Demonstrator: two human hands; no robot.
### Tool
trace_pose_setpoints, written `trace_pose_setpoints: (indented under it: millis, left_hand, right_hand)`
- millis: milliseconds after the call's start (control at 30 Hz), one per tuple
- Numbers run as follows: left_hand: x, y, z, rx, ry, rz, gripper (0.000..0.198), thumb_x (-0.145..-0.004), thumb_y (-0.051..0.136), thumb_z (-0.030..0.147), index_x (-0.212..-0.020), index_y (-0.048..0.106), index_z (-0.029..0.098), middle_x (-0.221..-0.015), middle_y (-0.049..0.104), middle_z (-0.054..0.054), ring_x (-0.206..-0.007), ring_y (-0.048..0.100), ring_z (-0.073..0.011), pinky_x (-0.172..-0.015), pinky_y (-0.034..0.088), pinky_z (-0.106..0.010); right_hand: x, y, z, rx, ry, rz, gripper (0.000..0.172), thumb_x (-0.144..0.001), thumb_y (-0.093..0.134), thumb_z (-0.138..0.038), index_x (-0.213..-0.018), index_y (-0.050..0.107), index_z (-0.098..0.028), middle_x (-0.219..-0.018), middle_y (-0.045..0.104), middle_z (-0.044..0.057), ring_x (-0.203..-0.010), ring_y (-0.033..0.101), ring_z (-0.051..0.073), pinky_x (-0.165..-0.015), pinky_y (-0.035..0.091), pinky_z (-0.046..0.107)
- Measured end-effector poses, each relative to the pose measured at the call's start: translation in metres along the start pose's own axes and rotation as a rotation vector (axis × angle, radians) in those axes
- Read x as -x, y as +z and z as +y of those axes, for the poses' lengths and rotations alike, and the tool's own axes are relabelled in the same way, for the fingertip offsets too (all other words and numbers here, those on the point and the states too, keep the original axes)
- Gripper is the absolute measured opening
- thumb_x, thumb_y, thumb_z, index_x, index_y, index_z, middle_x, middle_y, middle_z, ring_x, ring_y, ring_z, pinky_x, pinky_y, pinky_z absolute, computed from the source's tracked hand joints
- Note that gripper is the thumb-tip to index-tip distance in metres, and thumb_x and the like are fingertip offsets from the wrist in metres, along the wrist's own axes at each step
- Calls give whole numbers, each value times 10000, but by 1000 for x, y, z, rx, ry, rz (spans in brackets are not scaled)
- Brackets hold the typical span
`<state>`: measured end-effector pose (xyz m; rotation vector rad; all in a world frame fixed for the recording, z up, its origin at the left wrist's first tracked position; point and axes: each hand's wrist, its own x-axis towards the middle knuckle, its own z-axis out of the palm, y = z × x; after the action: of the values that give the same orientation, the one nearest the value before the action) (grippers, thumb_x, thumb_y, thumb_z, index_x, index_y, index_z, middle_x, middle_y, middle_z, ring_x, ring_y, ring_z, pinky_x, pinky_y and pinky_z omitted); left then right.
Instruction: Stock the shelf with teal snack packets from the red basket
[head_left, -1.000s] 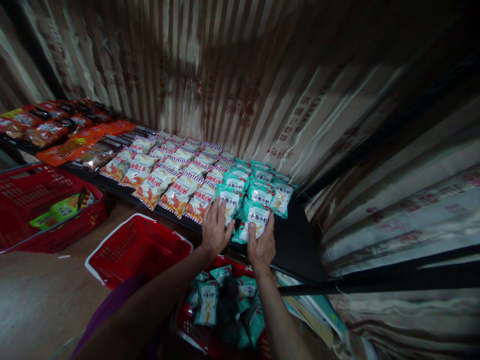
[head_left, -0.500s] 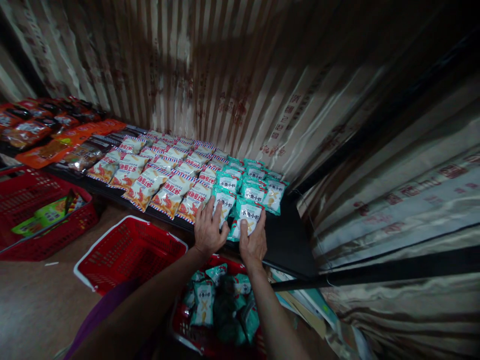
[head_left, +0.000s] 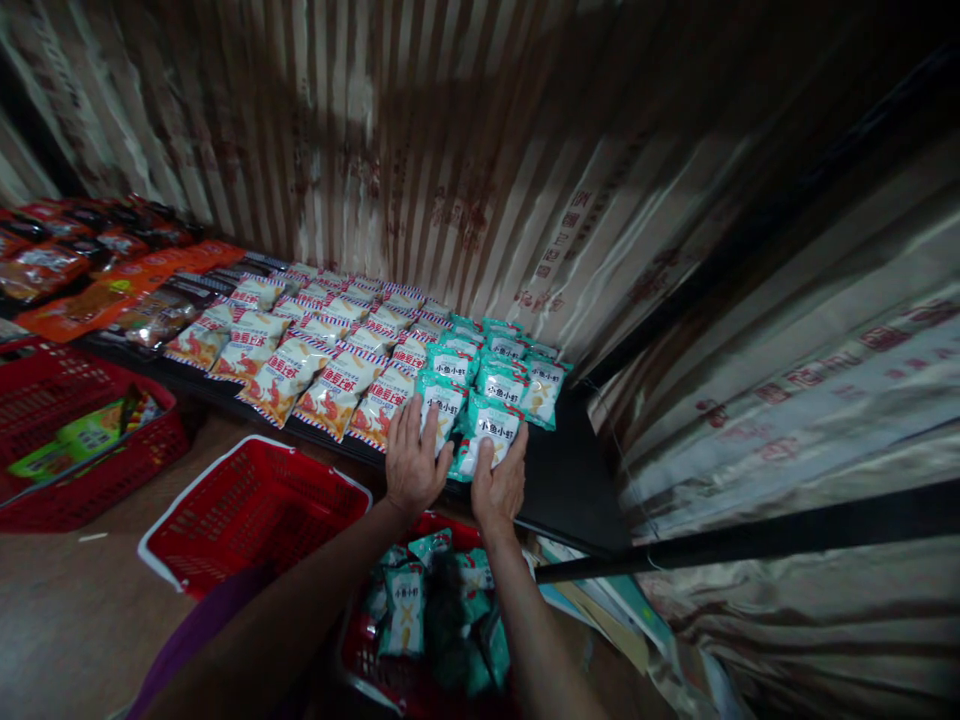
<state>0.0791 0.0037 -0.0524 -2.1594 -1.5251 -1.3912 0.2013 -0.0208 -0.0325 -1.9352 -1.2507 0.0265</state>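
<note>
My left hand lies with fingers stretched out against the left side of a green-and-white snack bag in the front row. My right hand grips the right side of the neighbouring green snack bag, thumb on its face and fingers along its edge. Both bags rest on a black shelf. Behind them stand more green bags in rows. Left of my left hand are rows of orange-and-white snack bags. Below my forearms, a red basket holds several loose green bags.
A red basket with a white rim stands on the floor. Farther left, another red basket holds green packets. Orange and dark packs lie at the shelf's left end. Printed sheeting hangs behind; a dark bar crosses at right.
The view has shifted slightly, so everything appears a little farther left. Both hands keep nearly the same places at the two front green bags.
</note>
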Motion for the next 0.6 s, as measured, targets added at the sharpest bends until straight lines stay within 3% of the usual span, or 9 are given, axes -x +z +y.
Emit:
trace_pose_setpoints:
  millis: [200,367,600]
  left_hand:
    - [1,1,0,-2,-15,-13,602,-860,490,339,-1397,323,122,-1482,287,-200,-1400,206,-297,-1104,262,-508]
    - [4,-2,1,9,-23,-21,641,-840,523,365,-1404,320,136,-1508,223,-192,-1409,164,-312,-1105,246,-514]
    - [6,-5,1,21,-25,-19,664,-828,539,376,-1414,309,163,-1520,200,-173,-1410,160,-311,-1111,226,-514]
  right_hand:
    - [2,1,-5,27,22,21,746,-884,265,-564,-1452,174,-88,-1315,497,234,-1148,519,342,-917,390,480]
    - [7,-2,1,12,-53,49,798,-855,347,-591,-1452,166,-94,-1408,399,221,-1228,450,349,-968,364,483]
    - [13,-2,2,-12,-80,50,778,-857,376,-558,-1451,171,-99,-1427,372,217,-1270,408,336,-990,355,475]
